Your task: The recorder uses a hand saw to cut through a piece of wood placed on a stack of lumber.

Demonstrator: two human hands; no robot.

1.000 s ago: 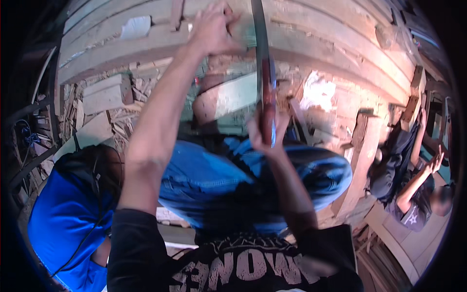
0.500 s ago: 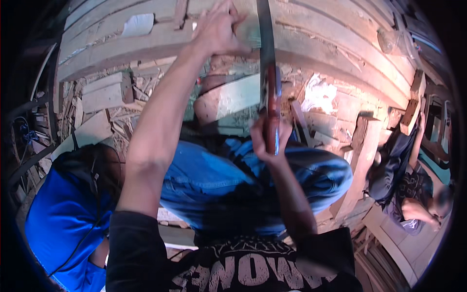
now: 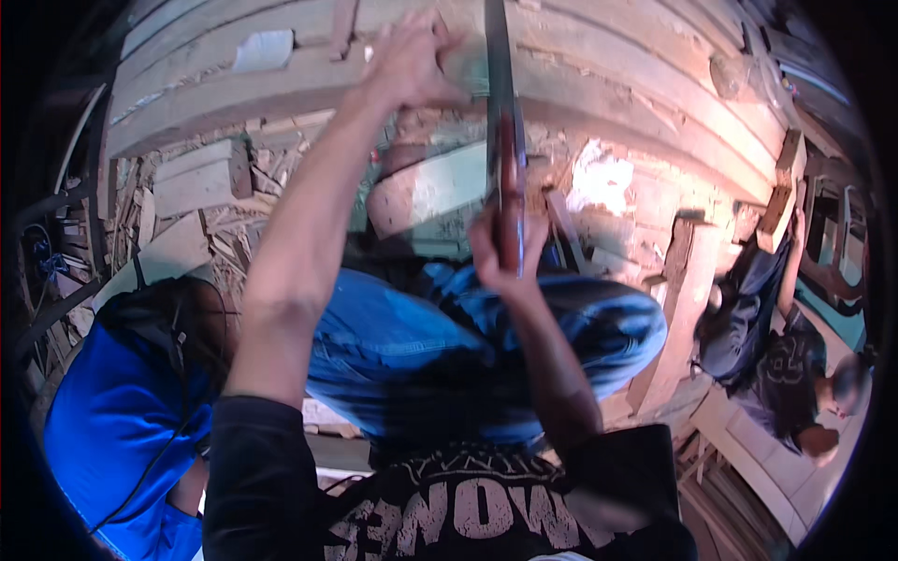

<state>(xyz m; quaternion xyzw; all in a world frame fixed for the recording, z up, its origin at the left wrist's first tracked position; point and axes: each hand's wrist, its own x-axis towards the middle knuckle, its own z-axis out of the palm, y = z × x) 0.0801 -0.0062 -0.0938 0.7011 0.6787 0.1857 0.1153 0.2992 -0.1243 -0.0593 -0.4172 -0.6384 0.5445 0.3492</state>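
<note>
My right hand (image 3: 486, 251) is closed around the reddish-brown handle of a handsaw (image 3: 509, 182). Its long dark blade runs away from me, seen nearly edge-on, across pale wooden planks (image 3: 599, 98) to the top of the view. Left of the blade, my left hand (image 3: 409, 64) rests on the planks with its fingers spread, holding nothing. A pale block of wood (image 3: 435, 192) lies below the planks, between my left forearm and the saw. I cannot make out the cut or the teeth.
Wood scraps surround a short block (image 3: 196, 178) at left. A person in blue (image 3: 122, 402) is close at my left; another person (image 3: 786, 365) sits at right. An upright timber (image 3: 681, 299) stands beside my right knee. A white scrap (image 3: 264, 50) lies on the planks.
My right hand and the saw have moved slightly forward and left. My left hand stays on the planks. The person at right has shifted an arm; the whole view has slid a little.
</note>
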